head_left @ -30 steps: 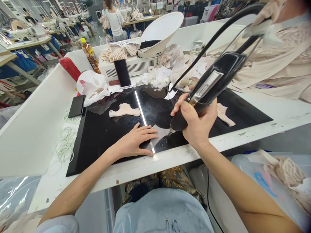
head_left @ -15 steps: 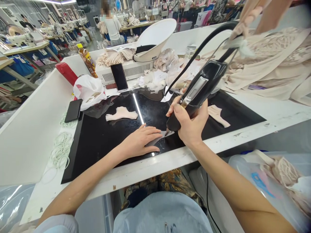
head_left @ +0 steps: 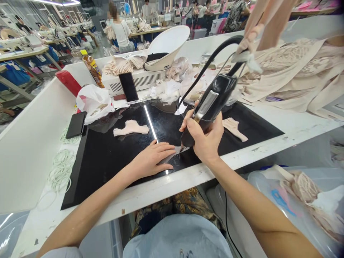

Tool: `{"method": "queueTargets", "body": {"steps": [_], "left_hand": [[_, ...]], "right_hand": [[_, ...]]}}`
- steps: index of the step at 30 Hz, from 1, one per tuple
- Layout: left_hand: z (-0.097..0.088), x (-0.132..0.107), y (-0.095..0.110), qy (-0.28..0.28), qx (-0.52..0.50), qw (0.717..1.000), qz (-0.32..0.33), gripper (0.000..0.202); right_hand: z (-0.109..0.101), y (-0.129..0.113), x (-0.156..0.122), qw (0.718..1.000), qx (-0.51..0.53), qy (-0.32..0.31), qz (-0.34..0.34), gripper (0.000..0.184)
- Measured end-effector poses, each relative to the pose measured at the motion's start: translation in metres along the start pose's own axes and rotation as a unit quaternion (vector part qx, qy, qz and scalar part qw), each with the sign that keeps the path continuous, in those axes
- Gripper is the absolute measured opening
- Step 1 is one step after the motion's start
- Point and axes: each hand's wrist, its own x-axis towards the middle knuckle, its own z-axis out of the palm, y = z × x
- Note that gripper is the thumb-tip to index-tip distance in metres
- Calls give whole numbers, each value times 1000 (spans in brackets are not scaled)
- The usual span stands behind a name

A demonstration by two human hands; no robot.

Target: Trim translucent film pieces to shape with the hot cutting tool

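Note:
My left hand (head_left: 153, 159) lies flat on the black work surface (head_left: 104, 165), its fingers stretched out over a thin greyish, see-through piece (head_left: 177, 150). In my right hand (head_left: 205, 139) is a black corded hand tool (head_left: 215, 96), held tilted with the fingers wrapped round its lower body. Its narrow metal tip points down at that thin piece, just right of my left fingertips; whether the tip touches is too small to tell. A pale pink cut fabric piece (head_left: 130, 128) lies to the left, and another pink fabric piece (head_left: 235, 129) is right of my right hand.
A phone (head_left: 128, 87) leans against a white vented box (head_left: 113, 84) at the back. Green elastic loops (head_left: 60, 170), a black wallet-like item (head_left: 76, 125) and a white plastic bag (head_left: 94, 102) line the left side. Beige fabric (head_left: 290, 79) covers the right. The tool hangs by cloth strips (head_left: 251, 37).
The view has shifted slightly, so most things appear a little further left. Both hands keep nearly the same place over the thin piece, and the tool stays in my right hand.

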Motion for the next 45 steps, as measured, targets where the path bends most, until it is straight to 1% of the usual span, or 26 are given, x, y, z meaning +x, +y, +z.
{"method": "queueTargets", "body": {"steps": [4,8,12,17,22,25,29,32,39,45], "left_hand": [[1,0,0,-1,9,1000,1,49],[-1,0,-1,6,5,1000,12,49],[-1,0,-1,9,2,1000,13,49],[1,0,-3,9,5,1000,11,49],[1,0,-4,3,12,1000,11,49],[1,0,-4,-2,13,1000,5,50],[1,0,-3,0,10,1000,8,49],[1,-1,-3,5,6,1000,11,50],[2,0,-3,4,4,1000,9,48],[0,0,-3,10,-18,1000,4,48]], "right_hand": [[-10,3,5,999,7,28,-19,30],[-16,5,7,999,-3,27,-26,30],[-15,5,5,999,-7,25,-27,29],[-12,5,2,999,-7,33,-8,33],[-10,6,3,999,-6,38,-5,30],[-13,5,6,1000,-4,30,-10,31],[-20,5,11,999,-9,42,-29,29],[-24,5,13,998,-13,40,-36,29],[-24,6,11,998,-47,48,-18,34],[-23,7,10,996,-80,40,-25,31]]}}
